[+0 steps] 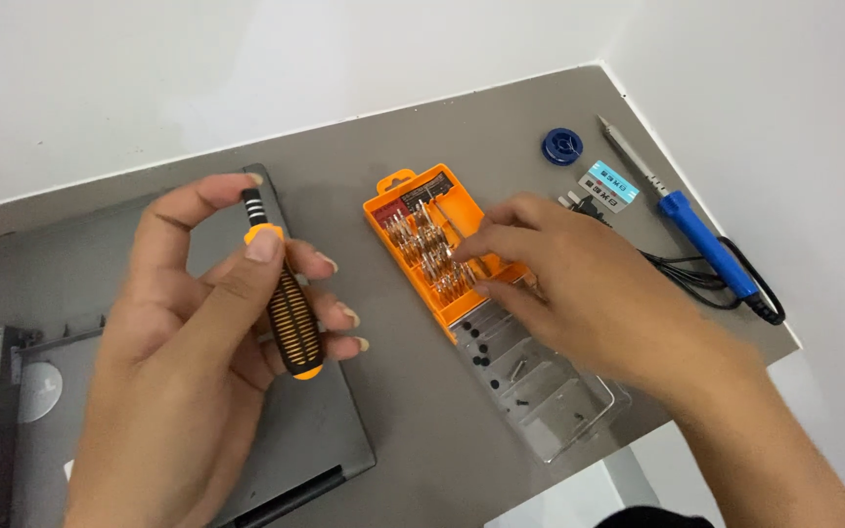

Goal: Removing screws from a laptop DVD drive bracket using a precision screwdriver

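Note:
My left hand (183,342) holds a black and orange screwdriver handle (286,293) upright, thumb and forefinger pinching its top end, above a dark laptop (325,440). My right hand (559,284) reaches into an orange case of screwdriver bits (413,225), fingertips on the rows of bits; whether it holds one is hidden. The case's clear lid (550,391) lies open toward me with several small black screws on it.
On the grey table (481,127) at the far right lie a blue soldering iron (706,244) with its black cable (735,293), a blue solder spool (561,146) and a small labelled packet (608,184). The table edge runs close on the right and front.

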